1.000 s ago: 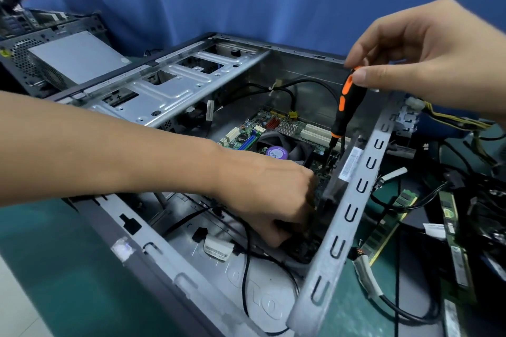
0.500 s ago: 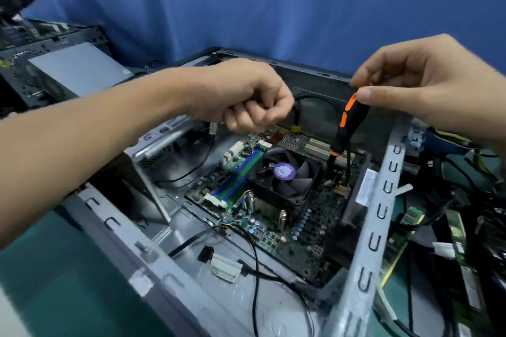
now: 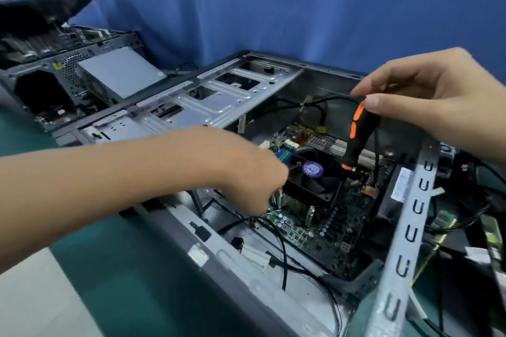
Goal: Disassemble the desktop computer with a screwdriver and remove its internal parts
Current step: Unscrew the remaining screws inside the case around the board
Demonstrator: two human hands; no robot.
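The open grey computer case lies on its side in front of me. Its green motherboard carries a black CPU fan with a purple sticker. My right hand pinches the top of a black and orange screwdriver, which stands nearly upright with its tip down on the board just right of the fan. My left hand is blurred and reaches into the case at the fan's left edge, fingers pointing down. Whether it holds anything is unclear.
A metal drive cage spans the case's far left. Black cables run across the case floor. A second open case with a power supply stands at the back left. Loose memory sticks and wires lie right of the case on the green mat.
My left hand rose out of the case with fingers bunched, then dropped back down beside the fan. The right hand and screwdriver stayed on the same spot.
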